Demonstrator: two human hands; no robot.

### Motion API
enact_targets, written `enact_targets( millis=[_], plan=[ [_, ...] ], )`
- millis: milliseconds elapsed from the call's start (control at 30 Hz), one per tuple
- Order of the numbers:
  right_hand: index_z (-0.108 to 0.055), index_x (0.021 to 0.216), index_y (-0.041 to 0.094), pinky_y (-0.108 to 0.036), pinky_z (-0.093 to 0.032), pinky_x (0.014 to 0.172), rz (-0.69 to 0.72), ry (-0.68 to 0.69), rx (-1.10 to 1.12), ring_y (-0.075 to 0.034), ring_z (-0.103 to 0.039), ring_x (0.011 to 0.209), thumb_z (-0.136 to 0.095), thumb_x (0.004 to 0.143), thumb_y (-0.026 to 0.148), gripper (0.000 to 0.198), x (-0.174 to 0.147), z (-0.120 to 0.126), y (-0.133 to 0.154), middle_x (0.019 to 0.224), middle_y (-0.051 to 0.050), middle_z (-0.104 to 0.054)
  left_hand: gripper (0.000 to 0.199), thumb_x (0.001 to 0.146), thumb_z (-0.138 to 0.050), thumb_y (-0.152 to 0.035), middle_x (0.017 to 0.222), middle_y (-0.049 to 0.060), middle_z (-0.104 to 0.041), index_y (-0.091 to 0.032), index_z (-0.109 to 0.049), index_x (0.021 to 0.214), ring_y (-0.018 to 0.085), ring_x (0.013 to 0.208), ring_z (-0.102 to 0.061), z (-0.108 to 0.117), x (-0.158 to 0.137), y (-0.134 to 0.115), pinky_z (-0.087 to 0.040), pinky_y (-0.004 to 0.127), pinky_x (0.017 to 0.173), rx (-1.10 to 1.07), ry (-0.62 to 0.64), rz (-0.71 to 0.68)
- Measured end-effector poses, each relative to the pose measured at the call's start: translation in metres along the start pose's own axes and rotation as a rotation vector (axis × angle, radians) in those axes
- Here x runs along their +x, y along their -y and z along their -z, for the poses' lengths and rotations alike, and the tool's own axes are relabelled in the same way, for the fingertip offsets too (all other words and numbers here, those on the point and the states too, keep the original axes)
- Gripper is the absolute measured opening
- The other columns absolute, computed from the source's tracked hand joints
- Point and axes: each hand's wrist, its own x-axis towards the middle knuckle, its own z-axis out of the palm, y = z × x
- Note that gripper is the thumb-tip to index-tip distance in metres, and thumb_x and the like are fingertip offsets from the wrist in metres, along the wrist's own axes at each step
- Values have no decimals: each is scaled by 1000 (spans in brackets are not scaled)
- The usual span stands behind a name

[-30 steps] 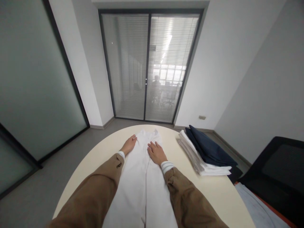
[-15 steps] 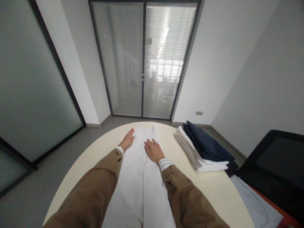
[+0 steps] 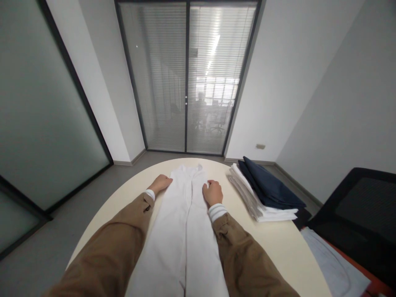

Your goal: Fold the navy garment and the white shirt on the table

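A long white garment (image 3: 173, 222) lies lengthwise over the table, its two halves meeting along a seam line down the middle. Its far end is slightly uneven and creased. At the far left edge of the cloth, my left hand (image 3: 160, 183) has thumb and fingers closed on the border. Opposite it, my right hand (image 3: 213, 193) is curled at the right edge, fingertips pinching the fabric there. Both forearms, in brown sleeves with striped white cuffs, run along the garment's sides.
The round cream table (image 3: 262, 251) carries a stack of folded white and beige cloth (image 3: 260, 212) at right, topped by folded navy cloth (image 3: 266, 181). A black mesh chair (image 3: 359, 210) stands at right with pale fabric (image 3: 334, 264) on its seat. Glazed doors (image 3: 185, 82) are beyond.
My left hand has slid left and slightly nearer to the garment's edge. My right hand has shifted from the cloth's middle to its right edge, and its fingers have curled in.
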Motion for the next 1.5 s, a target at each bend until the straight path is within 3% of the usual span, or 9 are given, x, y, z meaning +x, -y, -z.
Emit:
enact_targets(
  millis=[133, 233, 400, 500, 733, 967, 1233, 1367, 1500],
  plan=[
    [-68, 106, 15, -46, -47, 89, -132, 239, -31, -35, -62, 108, -55, 82, 48, 43, 12, 21, -6, 114, -20, -66, 27, 76, -61, -34, 41, 0, -50, -15, -60, 55, 14, 44, -47, 16, -20, -3, -33, 24, 46, -16, 156, 46],
    [-70, 88, 14, -39, -51, 81, -139, 386, 36, -32, -67, 97, -70, 71, 48, 38, 23, 35, -16, 96, -19, -72, 27, 74, -65, -34, 41, -1, -49, -16, -58, 55, 11, 39, -42, 20, -34, -4, -31, 22, 42, -60, 233, 80],
    [-59, 66, 16, -28, -50, 55, -144, 577, 247, -23, -68, 63, -77, 66, 33, 24, 24, 37, -20, 61, -10, -69, 22, 72, -71, -28, 46, 1, -54, -16, -54, 64, 18, 48, -61, 13, -45, -7, -40, 21, 45, -207, 239, 120],
    [-52, 78, 18, -24, -49, 49, -165, 595, 431, -18, -67, 55, -68, 78, 33, 21, 19, 26, -11, 66, -8, -71, 19, 80, -66, -29, 55, 1, -57, -16, -53, 80, 23, 57, -69, 6, -47, -10, -46, 22, 49, -352, 166, 86],
    [-39, 99, 24, -23, -54, 64, -83, 415, 746, -14, -71, 79, -49, 90, 37, 18, 18, 14, 11, 91, -5, -73, 20, 91, -57, -33, 87, 7, -64, -17, -45, 96, 21, 77, -73, -1, -44, -23, -57, 29, 69, -690, 11, -33],
    [-45, 97, 23, -29, -57, 78, 200, 383, 966, -17, -65, 98, -58, 80, 58, 41, -4, 49, 22, 97, -4, -70, 23, 92, -57, -38, 110, 8, -64, -20, -44, 97, 19, 103, -68, 11, -77, -31, -53, 31, 92, -926, -1, -227],
    [-51, 101, 24, -42, -56, 90, 260, 637, 1183, -23, -56, 119, -68, 83, 48, 34, -44, 103, 13, 114, -5, -63, 34, 89, -62, -47, 137, 12, -55, -21, -51, 109, 28, 124, -56, 23, -149, -21, -49, 41, 99, -1125, 123, -296],
    [-53, 91, 22, -44, -51, 96, 256, 815, 1229, -22, -59, 116, -73, 80, 38, 27, -70, 121, -4, 111, -4, -62, 42, 89, -63, -46, 146, 14, -47, -22, -51, 122, 31, 128, -52, 28, -183, -3, -47, 45, 101, -1154, 269, -282],
    [-63, 100, 17, -41, -49, 95, 337, 1065, 1076, -21, -61, 106, -79, 73, 33, 35, -90, 130, -26, 111, -7, -65, 48, 87, -69, -37, 141, 17, -52, -17, -56, 128, 33, 129, -51, 28, -209, 28, -41, 49, 106, -1153, 465, -262]
  ],
)
